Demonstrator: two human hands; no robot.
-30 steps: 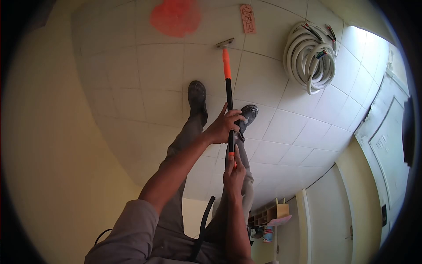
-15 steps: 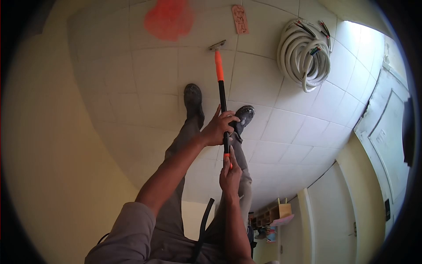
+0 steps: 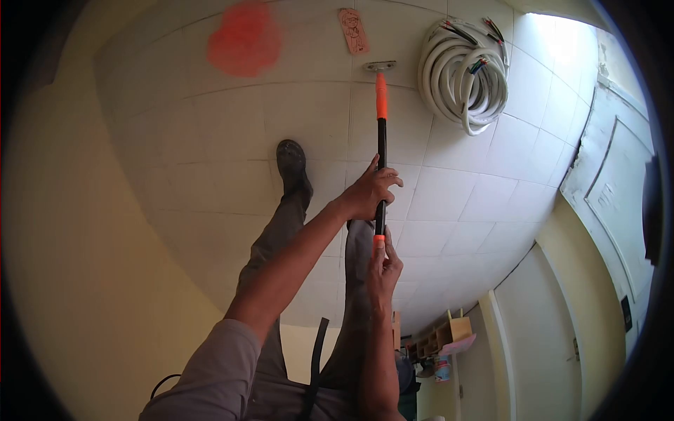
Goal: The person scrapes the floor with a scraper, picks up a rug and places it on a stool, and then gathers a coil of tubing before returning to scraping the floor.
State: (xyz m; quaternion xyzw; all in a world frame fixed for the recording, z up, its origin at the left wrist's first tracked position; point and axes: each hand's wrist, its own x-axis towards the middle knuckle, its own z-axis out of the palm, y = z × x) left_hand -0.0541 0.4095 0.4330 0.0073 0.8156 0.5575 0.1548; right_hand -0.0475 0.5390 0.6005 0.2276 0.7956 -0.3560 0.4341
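A long-handled scraper [image 3: 381, 133] with an orange and black shaft points away from me over the tiled floor [image 3: 312, 116]. Its metal blade head [image 3: 380, 67] is at the far end, close over the tiles. My left hand [image 3: 368, 191] wraps round the black middle of the shaft, with some fingers partly lifted. Behind it, my right hand [image 3: 385, 272] is closed on the orange near end, thumb along the top. A pinkish card with a line drawing [image 3: 353, 31] lies just beyond the blade.
A coil of thick white cable [image 3: 463, 77] with bare coloured wire ends lies right of the blade. A red-orange patch [image 3: 246, 38] marks the floor at far left. Doors [image 3: 618, 203] stand along the right, with a wooden shelf unit [image 3: 442, 337] at lower right.
The scraper head has swung right relative to the card and now sits nearer the cable coil. Both hands moved right with it, keeping their hold. My right foot has drawn back from view.
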